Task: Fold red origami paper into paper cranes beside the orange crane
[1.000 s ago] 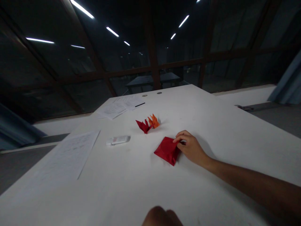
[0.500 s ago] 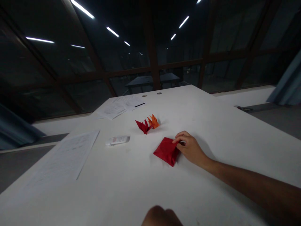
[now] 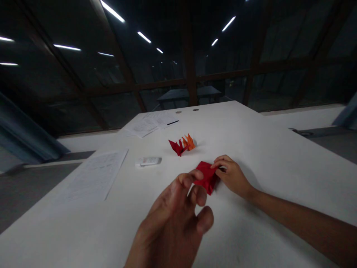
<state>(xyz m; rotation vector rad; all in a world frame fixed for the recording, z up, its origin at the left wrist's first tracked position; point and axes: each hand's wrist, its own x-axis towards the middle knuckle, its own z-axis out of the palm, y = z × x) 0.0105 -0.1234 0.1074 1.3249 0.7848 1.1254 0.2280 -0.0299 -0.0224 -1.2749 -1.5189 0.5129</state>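
While the right hand (image 3: 233,177) pinches the red paper (image 3: 205,169), apparently mid-fold, the left hand (image 3: 173,216), loosely open nearby, needs a light touch.

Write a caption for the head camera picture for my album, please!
Right hand holds folded red paper, left hand curls in front, and a red paper bird and orange paper bird sit beyond.

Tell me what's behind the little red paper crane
Behind the red crane is an orange crane, its lower left partly covered. Anything else hidden there can't be seen.
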